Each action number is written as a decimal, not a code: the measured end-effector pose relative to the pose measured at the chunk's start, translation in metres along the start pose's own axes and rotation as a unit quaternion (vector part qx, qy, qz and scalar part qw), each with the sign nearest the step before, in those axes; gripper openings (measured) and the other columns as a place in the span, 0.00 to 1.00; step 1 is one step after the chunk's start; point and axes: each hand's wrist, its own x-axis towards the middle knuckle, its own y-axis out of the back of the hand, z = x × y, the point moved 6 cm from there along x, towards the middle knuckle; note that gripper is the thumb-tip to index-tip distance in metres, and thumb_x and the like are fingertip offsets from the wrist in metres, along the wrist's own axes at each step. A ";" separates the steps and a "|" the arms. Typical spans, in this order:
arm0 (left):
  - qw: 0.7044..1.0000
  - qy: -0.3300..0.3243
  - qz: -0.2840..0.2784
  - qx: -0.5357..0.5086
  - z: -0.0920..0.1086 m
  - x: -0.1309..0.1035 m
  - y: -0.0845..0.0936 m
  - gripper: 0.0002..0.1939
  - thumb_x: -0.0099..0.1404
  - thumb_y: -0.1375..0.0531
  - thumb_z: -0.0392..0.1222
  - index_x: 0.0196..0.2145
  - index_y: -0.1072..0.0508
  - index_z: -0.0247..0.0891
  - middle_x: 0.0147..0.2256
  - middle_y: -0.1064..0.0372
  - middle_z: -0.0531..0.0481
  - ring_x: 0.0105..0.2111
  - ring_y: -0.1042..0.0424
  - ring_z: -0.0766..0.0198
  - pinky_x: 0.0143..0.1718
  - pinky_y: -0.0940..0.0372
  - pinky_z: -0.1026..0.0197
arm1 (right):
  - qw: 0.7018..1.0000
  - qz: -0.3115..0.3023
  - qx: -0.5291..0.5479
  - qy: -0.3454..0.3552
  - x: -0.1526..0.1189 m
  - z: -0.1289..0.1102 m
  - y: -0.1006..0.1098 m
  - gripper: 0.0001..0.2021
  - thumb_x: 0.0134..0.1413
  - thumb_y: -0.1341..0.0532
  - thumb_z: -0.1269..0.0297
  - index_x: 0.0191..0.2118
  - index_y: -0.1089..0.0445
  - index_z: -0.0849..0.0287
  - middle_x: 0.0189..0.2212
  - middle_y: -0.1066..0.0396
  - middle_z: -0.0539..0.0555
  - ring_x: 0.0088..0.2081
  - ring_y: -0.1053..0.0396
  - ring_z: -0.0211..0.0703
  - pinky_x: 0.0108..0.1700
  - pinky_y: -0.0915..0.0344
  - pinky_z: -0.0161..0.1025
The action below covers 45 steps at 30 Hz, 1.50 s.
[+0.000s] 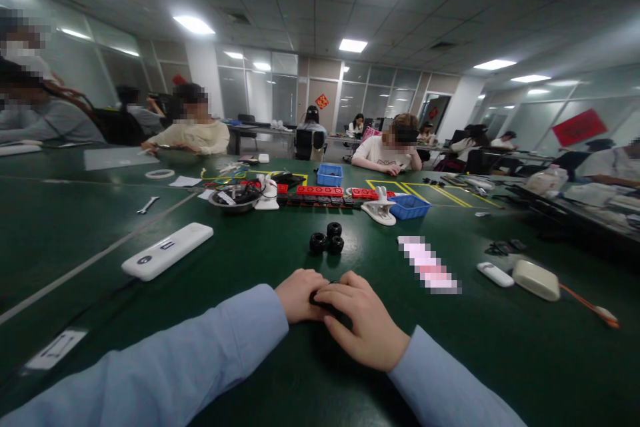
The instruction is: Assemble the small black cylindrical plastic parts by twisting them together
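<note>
My left hand (301, 295) is closed near the table's front, its fingers curled against a dark object (336, 310). My right hand (364, 321) lies over the same object from the other side, fingers bent round it and meeting the left hand. Only a black, rounded part of it shows between the hands; its kind is hidden. Just beyond my fingers, several small black toy wheels (318, 243) with chunky tyres are grouped together on the green table (260, 253).
To the left lie a white power bank (167, 251) and a wrench (148, 205). A pink card-like item (429, 265) and a cream case (536, 279) are on the right. Farther back stand red and black strips (320, 191), white clamps (380, 207) and blue bins (409, 207). People sit across the table.
</note>
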 end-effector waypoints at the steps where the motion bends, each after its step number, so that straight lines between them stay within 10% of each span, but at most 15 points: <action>1: 1.000 -0.004 0.002 -0.004 0.000 0.000 0.000 0.17 0.52 0.39 0.55 0.26 0.33 0.38 0.27 0.34 0.54 0.30 0.36 0.63 0.31 0.46 0.62 | 1.000 0.003 0.005 0.005 0.000 -0.001 0.001 0.11 0.48 0.44 0.73 0.39 0.31 0.59 0.36 0.28 0.53 0.34 0.41 0.45 0.38 0.44 0.44; 12: 0.999 0.009 0.005 -0.032 0.001 0.000 0.005 0.19 0.52 0.40 0.58 0.26 0.34 0.36 0.27 0.36 0.53 0.29 0.37 0.63 0.29 0.47 0.62 | 0.998 0.040 0.022 0.043 -0.003 0.009 0.006 0.16 0.56 0.50 0.65 0.20 0.35 0.60 0.18 0.35 0.51 0.25 0.45 0.39 0.31 0.46 0.39; 17: 0.999 0.008 -0.002 -0.046 0.001 0.000 0.005 0.20 0.51 0.38 0.57 0.28 0.32 0.36 0.27 0.35 0.53 0.30 0.36 0.61 0.30 0.47 0.62 | 0.996 0.051 -0.059 -0.053 -0.003 0.033 0.004 0.21 0.59 0.50 0.61 0.16 0.40 0.60 0.15 0.40 0.50 0.26 0.44 0.39 0.30 0.47 0.37; 24: 0.999 0.010 -0.010 -0.050 0.001 0.000 0.006 0.21 0.51 0.38 0.58 0.29 0.31 0.36 0.28 0.34 0.52 0.30 0.36 0.61 0.31 0.46 0.62 | 0.972 0.065 -0.090 -0.205 -0.006 0.062 0.007 0.15 0.60 0.50 0.59 0.29 0.33 0.59 0.25 0.33 0.51 0.31 0.38 0.41 0.34 0.44 0.38; 45: 0.999 0.014 -0.005 -0.037 0.002 0.000 0.005 0.20 0.50 0.37 0.57 0.30 0.31 0.37 0.28 0.34 0.53 0.31 0.35 0.61 0.31 0.46 0.62 | 0.992 0.055 -0.033 -0.108 -0.003 0.036 0.009 0.09 0.48 0.37 0.66 0.38 0.31 0.62 0.33 0.32 0.55 0.38 0.38 0.45 0.41 0.38 0.44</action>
